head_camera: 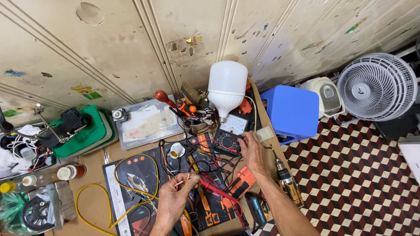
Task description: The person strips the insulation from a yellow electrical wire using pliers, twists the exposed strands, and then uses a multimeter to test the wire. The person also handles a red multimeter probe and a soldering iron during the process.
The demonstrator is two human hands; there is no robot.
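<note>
- Multimeter [229,133] lies on the counter [94,203] below the white bulb [226,89]; right hand [251,148] rests open against it.
- Left hand [175,196] pinches thin wire ends [181,180], keeping them near the red probe [214,189].

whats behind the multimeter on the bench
A big white bulb stands right behind the multimeter, with an orange tool beside it. The bulb's screw base is partly hidden by the meter's top edge.
</note>
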